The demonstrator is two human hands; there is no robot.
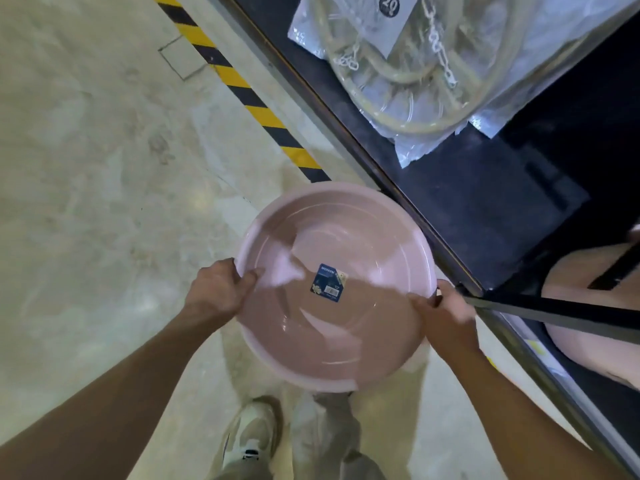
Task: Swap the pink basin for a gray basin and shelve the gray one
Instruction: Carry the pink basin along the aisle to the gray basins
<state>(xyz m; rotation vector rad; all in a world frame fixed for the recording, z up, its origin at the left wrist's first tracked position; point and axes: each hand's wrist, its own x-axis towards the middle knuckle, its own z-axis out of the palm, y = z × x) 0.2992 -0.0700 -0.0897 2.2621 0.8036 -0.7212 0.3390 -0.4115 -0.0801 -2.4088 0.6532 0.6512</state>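
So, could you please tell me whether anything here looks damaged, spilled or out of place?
Nothing stands out. The pink basin is empty and intact, held level by the left hand and right hand at opposite rims. The bagged hoses lie on the dark shelf.

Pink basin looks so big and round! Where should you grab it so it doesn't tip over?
Grip the pink basin by its rim, coming in from two opposite sides, as the left hand and right hand do here: thumbs inside, fingers wrapped under the lip. It is wide, shallow and has no visible handles, so a two-sided grip likely keeps it level.
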